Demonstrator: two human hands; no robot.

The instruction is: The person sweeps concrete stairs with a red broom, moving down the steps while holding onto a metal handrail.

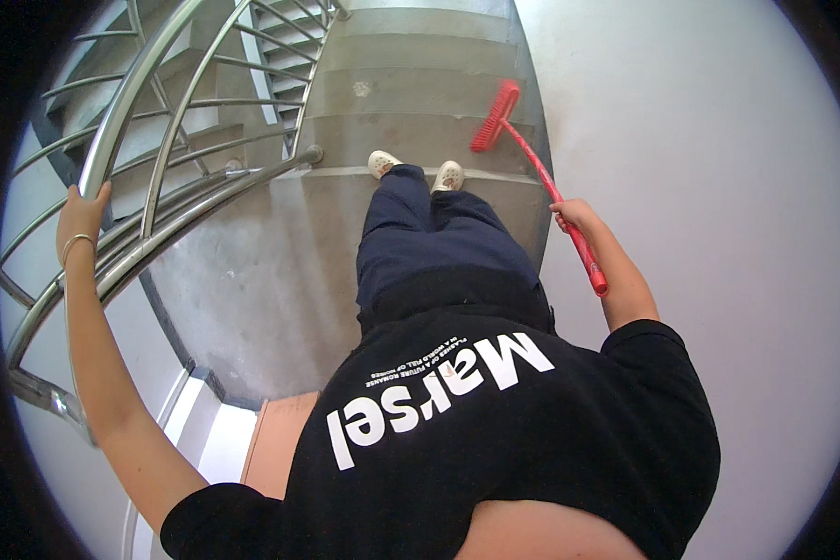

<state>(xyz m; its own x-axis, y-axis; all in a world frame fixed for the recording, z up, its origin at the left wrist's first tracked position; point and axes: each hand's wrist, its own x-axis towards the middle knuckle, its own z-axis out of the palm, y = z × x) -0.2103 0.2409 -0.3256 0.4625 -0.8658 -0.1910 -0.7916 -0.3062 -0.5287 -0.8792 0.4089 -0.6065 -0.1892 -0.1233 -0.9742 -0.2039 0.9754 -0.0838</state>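
My right hand (575,214) is wrapped around the red handle (535,159) of a long-handled floor brush, with the handle's butt end sticking out beside my forearm. The red bristled brush head (497,115) is over the steps just past my feet, to the right. Whether the bristles touch the step, I cannot tell. Off to the left, my left hand (84,218) grips the shiny metal handrail (115,122) of the stair railing. A thin bracelet (78,241) circles that wrist.
Concrete stairs (409,91) run onward ahead of my white clogs (449,176), which are at the landing's edge. A pale wall (672,175) borders the right side. Metal railing bars (259,103) line the left, with another flight (203,77) beyond them. An orange-brown panel (280,441) is behind me.
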